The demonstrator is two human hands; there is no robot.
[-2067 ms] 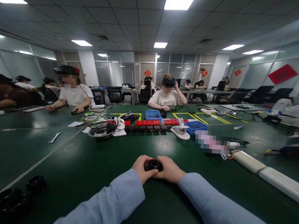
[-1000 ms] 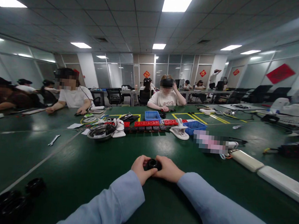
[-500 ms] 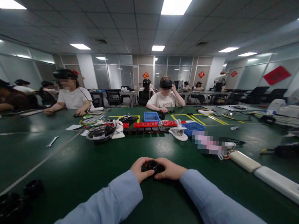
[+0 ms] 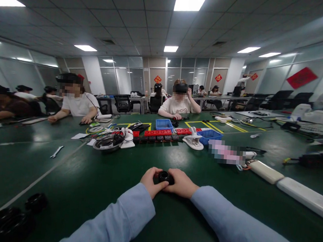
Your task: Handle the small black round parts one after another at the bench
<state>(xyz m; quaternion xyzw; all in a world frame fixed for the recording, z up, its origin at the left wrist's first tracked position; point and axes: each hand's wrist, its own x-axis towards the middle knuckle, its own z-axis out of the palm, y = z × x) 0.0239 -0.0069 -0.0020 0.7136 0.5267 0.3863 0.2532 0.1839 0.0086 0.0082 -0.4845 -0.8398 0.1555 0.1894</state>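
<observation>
Grip: left hand (image 4: 151, 181) and right hand (image 4: 181, 183) close in from either side on one black ring (image 4: 164, 176), fingers curled, as I watch from afar.
Ring position: between the two hands, its round opening visible to me; I cannot tell whether its underside touches the green table (image 4: 112, 180).
Sleeves: pale blue cuffs (image 4: 136, 205) reach both wrists, forearms angled in from each side.
Left of the hands: loose rings (image 4: 5, 222), black and partly blurred, lie nearer me than the left hand, with a single ring (image 4: 36, 202) just beside them; a wrench (image 4: 56, 152) lies well apart, farther out.
Beyond the hands: red blocks (image 4: 157, 133) form a row, with a bowl (image 4: 108, 143) of cables at its left and a white clip (image 4: 193, 141) at its right.
Trays: one blue tray (image 4: 164, 124) sits behind the row, another blue tray (image 4: 209, 136) just beside the clip.
Right of the hands: a pixelated bundle (image 4: 226, 152), then a cream bar (image 4: 266, 172) and a white bar (image 4: 306, 196), end to end.
Across the table: a person (image 4: 180, 105) faces the hands, one arm raised to a dark headset (image 4: 181, 88).
</observation>
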